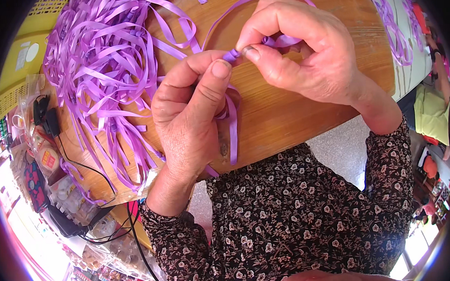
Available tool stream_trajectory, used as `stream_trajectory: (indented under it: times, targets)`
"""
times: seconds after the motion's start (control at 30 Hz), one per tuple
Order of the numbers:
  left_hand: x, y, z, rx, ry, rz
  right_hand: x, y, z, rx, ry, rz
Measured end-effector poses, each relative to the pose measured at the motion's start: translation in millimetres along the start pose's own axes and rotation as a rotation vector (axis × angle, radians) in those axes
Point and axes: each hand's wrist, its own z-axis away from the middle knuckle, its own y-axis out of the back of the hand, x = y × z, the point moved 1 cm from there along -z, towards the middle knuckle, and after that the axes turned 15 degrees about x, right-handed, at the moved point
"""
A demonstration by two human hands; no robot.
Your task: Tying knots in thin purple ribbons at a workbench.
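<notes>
Between my two hands is a purple ribbon with a small darker purple tube-like piece on it. My left hand pinches that piece between thumb and forefinger. Close beside it, the thumb and forefinger of my right hand are pressed together at the piece's end; what exactly lies between those fingertips is too small to tell. A second dark purple piece shows inside my right hand, with ribbon running on behind it. One ribbon loop arcs over the wooden table behind my right hand.
A large tangled heap of purple ribbons covers the table's left side. Beyond it stands a yellow-green plastic basket. Black cables and plastic bags hang by the left edge. More purple ribbons lie on a white surface at far right.
</notes>
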Motion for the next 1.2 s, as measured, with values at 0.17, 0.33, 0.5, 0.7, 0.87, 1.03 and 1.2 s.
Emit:
stream_trajectory:
  times: [0.17, 0.33, 0.5, 0.7, 0.87, 1.03, 1.2]
  targets:
    - [-2.2, 9.9, -3.8, 0.039, -0.021, 0.085, -30.7, -2.6, -6.4, -0.048, -0.765, -0.259]
    - [1.8, 8.7, -3.8, 0.02, -0.004, 0.096, -22.3, -7.0, -0.4, 0.122, -0.599, -0.265]
    - [4.6, 7.9, -2.3, -0.004, -0.014, 0.103, -27.8, 9.6, -19.1, -0.001, -0.818, -0.119]
    - [5.4, 8.2, -1.9, -0.006, 0.003, 0.142, -35.8, 2.3, -9.6, 0.052, -0.935, -0.173]
    - [2.6, 8.7, -1.8, 0.008, 0.004, 0.142, -28.5, 2.0, -3.1, 0.046, -0.86, -0.281]
    - [1.8, 8.8, -1.6, -0.029, 0.004, 0.162, -25.9, 1.2, -7.8, -0.041, -0.642, -0.172]
    - [1.6, 9.1, -1.5, -0.01, -0.031, 0.129, -26.8, -1.8, -9.6, -0.042, -0.582, -0.155]
